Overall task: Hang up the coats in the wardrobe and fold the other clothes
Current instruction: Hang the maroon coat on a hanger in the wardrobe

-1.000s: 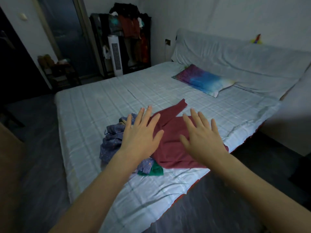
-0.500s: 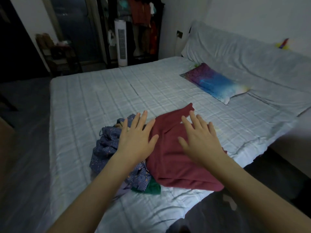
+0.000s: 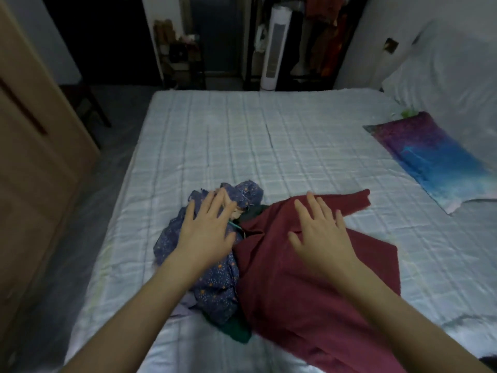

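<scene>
Both my hands are spread flat with the fingers straight and a little apart, gripping nothing. My left hand [image 3: 205,230] lies palm-down over the blue patterned garment [image 3: 215,275], its fingertips reaching the far folds of that crumpled heap; whether the palm presses the cloth or only hangs just above it I cannot tell. My right hand [image 3: 321,235] lies the same way over the dark red garment [image 3: 301,297], fingers pointing to the far side, thumb out to the left. The red garment is spread wide on the near right part of the bed [image 3: 269,146], one strip of it running off to the far right, its near edge reaching the near side of the mattress. The blue garment is bunched just left of it and touching it, and a dark green piece of clothing [image 3: 236,331] shows from under both at the near edge of the pile. A purple and blue pillow [image 3: 433,154] lies well apart at the far right. Beyond the far end of the bed an open clothes rack [image 3: 322,36] holds hanging reddish garments, with a white tower fan [image 3: 274,47] standing at its left side
</scene>
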Demonstrator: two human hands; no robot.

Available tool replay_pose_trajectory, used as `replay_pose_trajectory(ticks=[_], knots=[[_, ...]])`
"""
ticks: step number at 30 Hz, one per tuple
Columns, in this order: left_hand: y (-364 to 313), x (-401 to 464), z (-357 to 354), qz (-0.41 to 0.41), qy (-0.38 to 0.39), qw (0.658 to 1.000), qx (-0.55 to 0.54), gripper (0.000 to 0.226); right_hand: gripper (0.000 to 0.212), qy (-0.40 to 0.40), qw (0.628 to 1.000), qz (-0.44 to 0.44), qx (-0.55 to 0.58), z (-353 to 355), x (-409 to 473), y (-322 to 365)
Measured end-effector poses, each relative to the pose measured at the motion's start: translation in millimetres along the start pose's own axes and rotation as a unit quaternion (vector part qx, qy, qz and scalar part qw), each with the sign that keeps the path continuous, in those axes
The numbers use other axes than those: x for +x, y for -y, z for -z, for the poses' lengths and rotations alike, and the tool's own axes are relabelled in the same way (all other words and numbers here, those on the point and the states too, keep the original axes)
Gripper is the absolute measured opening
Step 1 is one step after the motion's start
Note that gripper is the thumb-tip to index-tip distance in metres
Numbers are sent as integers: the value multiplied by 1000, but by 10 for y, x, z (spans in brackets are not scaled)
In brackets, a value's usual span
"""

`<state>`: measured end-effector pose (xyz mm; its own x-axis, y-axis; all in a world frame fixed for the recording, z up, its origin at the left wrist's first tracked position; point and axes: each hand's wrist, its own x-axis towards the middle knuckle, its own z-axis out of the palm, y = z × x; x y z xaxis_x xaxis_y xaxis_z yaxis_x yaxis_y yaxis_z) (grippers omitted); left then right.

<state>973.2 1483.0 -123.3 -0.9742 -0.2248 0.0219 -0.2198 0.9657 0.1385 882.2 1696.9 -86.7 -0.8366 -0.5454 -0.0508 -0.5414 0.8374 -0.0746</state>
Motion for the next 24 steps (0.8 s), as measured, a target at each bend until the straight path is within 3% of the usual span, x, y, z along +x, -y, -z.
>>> replay_pose_trajectory(ticks=[5, 9, 17, 24], knots=[[-214, 152, -373, 69, 20, 997, 12, 63, 77, 30, 997, 62, 24, -357, 488, -244], [-451, 210, -793, 163, 108, 981, 4, 54, 80, 81, 990, 112, 31, -819, 792, -373], [-817, 370, -1642, 237, 203, 950, -27, 44, 79, 194, 968, 151, 53, -1773, 1068, -441], [-791, 536, -2380, 330, 224, 906, -145, 67, 65, 236, 952, 187, 60, -2329, 1279, -400]])
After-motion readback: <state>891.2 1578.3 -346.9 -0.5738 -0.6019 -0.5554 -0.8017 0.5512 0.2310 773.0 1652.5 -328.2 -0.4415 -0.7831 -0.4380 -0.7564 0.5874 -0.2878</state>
